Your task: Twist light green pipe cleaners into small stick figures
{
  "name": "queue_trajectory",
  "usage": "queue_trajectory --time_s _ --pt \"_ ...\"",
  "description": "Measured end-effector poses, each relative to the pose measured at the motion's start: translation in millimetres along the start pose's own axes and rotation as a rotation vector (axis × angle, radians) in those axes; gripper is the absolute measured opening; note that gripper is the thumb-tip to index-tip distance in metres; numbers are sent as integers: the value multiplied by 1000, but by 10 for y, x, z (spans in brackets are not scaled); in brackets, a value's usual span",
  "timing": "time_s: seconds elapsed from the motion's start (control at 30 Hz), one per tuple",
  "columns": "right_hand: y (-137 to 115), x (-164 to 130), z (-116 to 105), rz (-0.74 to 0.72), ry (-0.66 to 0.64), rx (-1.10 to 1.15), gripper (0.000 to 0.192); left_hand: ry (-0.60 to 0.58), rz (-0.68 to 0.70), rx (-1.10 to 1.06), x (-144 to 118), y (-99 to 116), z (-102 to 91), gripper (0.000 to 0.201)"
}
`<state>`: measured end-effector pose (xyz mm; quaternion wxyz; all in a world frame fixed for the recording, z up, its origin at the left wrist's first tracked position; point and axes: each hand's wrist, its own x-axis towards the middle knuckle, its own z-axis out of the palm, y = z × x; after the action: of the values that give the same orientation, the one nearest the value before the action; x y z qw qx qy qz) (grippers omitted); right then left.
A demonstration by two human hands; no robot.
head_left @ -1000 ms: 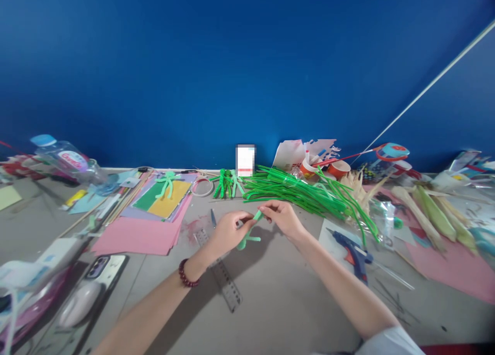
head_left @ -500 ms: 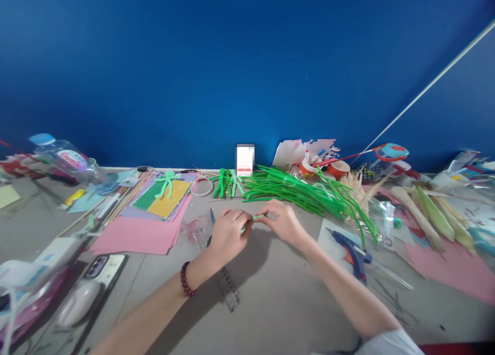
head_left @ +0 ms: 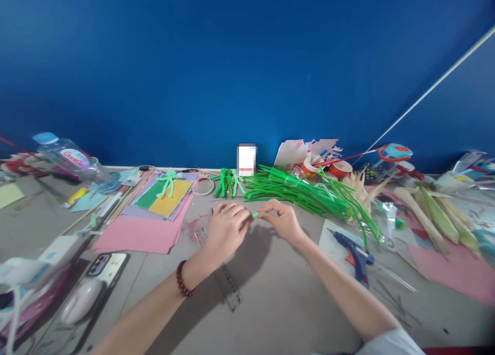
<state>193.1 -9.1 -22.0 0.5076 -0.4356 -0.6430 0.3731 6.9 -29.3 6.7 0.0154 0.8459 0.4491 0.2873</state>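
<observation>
Above the middle of the grey table, my left hand (head_left: 229, 228) and my right hand (head_left: 283, 222) meet fingertip to fingertip. Both are closed in a pinch on a short light-green pipe cleaner (head_left: 254, 215), most of which my fingers cover. Just beyond them lies a pile of long green pipe cleaners (head_left: 297, 191). Small green pipe-cleaner figures (head_left: 228, 182) rest to the left of that pile, and a paler figure (head_left: 166, 183) lies on coloured sheets. Under my left forearm is a clear ruler (head_left: 230, 288), partly covered.
Pink paper (head_left: 141, 235), a phone (head_left: 102, 264) and a white mouse (head_left: 82, 301) are at left, with a plastic bottle (head_left: 69, 156) behind. A blue glue gun (head_left: 358, 262) lies at right, near corn husks (head_left: 436, 215) and paper cups (head_left: 341, 169). A blue wall (head_left: 247, 76) closes the back.
My left hand has turned, its back now more level over the fingers, and shifted slightly left and up. My right hand keeps its pinch. The view has shifted slightly.
</observation>
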Motion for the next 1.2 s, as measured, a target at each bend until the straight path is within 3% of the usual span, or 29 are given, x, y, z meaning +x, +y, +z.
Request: queue_trajectory --time_s 0.13,0.23,0.4,0.47,0.57,0.6,0.7,0.83,1.03,1.2 --pt "19 39 -46 126 67 45 23 -38 -43 -23 30 -81 -74 9" --pt "-17 64 -58 228 106 159 27 28 -163 -209 80 -156 -161 23" --pt "-55 89 -25 433 145 484 33 208 -589 -782 167 -362 -144 57" --pt "-56 83 -4 512 149 610 34 127 -730 -1007 171 -440 -56 55" --pt "-44 45 47 581 150 734 33 -135 -695 -1309 142 -452 97 49" --pt "-37 26 70 589 139 755 33 -173 -689 -1298 128 -425 141 45" --pt "-15 -35 146 601 65 757 29 -75 -766 -1149 89 -314 231 34" --pt "-7 -71 199 586 -60 643 28 -19 -830 -1104 76 -226 238 32" --pt "46 -59 188 571 -167 453 31 -91 -790 -921 95 -162 138 29" --pt "115 -69 213 557 -176 392 32 -105 -712 -832 77 -112 158 27"
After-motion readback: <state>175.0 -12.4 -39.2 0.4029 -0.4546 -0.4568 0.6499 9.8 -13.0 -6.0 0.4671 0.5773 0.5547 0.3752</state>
